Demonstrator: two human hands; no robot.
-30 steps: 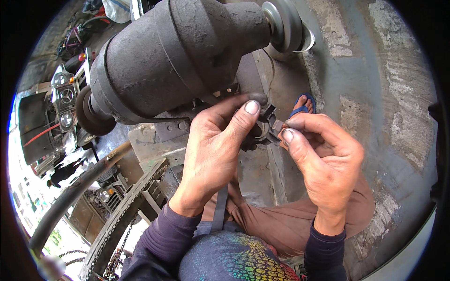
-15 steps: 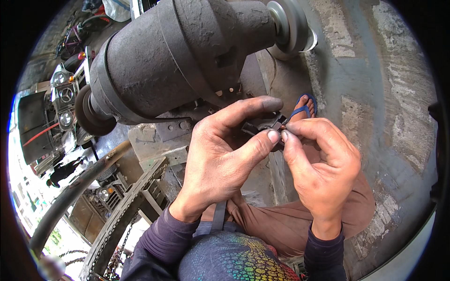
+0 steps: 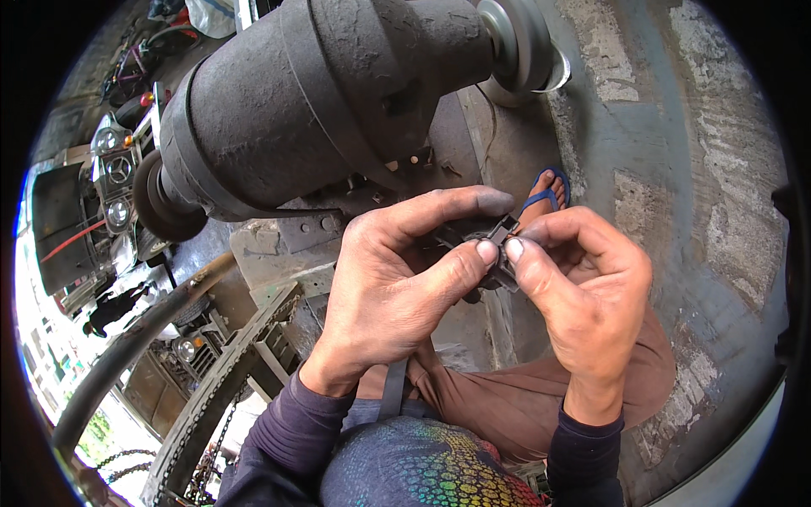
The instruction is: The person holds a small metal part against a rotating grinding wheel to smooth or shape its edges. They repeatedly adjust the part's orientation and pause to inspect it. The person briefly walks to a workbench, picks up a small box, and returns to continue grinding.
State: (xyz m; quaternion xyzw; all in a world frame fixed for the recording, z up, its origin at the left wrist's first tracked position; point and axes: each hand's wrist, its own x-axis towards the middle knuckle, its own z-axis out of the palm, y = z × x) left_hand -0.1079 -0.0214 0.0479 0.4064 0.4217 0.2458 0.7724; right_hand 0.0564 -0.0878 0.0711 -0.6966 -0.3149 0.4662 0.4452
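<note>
Left hand (image 3: 384,283) grips a black slotted fitting (image 3: 502,231); right hand (image 3: 587,296) pinches its edge, thumbs (image 3: 514,251) now closer, work concentrated there.

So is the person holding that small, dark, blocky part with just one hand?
No, the thumbs of the bare left hand and the bare right hand both rest on the small, dark, blocky part.

We see white daylight glare at left, shadow beneath the bench grinder (image 3: 245,127), and curved, black-rimmed edges.
</note>
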